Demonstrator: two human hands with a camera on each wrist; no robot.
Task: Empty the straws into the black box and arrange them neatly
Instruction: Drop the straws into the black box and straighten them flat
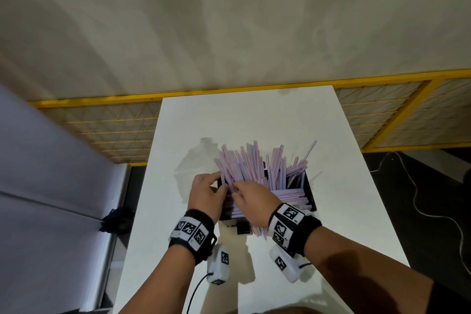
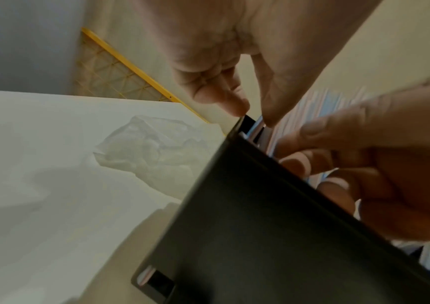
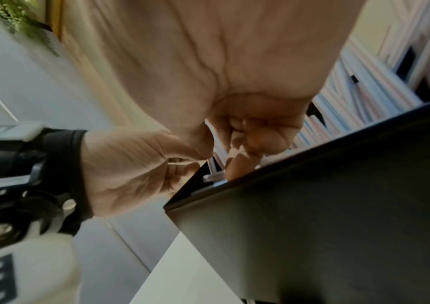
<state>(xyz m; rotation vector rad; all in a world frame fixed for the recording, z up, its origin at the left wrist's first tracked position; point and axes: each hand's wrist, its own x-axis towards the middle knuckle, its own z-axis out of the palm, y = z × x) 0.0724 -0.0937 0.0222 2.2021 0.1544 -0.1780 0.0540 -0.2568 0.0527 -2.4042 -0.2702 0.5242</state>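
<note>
A black box [image 1: 310, 192] stands on the white table [image 1: 254, 115], crammed with pastel pink, blue and white straws [image 1: 254, 164]. Many lean upright out of it and others lie flat inside. Both hands work at the box's left end. My left hand [image 1: 221, 181] has its index finger and thumb around the leaning bundle at the far left corner; the left wrist view shows its fingertips [image 2: 237, 105] at the box [image 2: 260, 236] corner. My right hand [image 1: 235, 189] curls its fingers [image 3: 247, 144] into the straws [image 3: 359, 96] just inside the box wall [image 3: 338, 216].
An empty clear plastic bag [image 1: 197, 158] lies crumpled on the table left of the box, also in the left wrist view as the bag [image 2: 154, 150]. A yellow mesh fence [image 1: 397, 115] runs behind the table. A white cable [image 1: 418, 201] trails on the dark floor at right.
</note>
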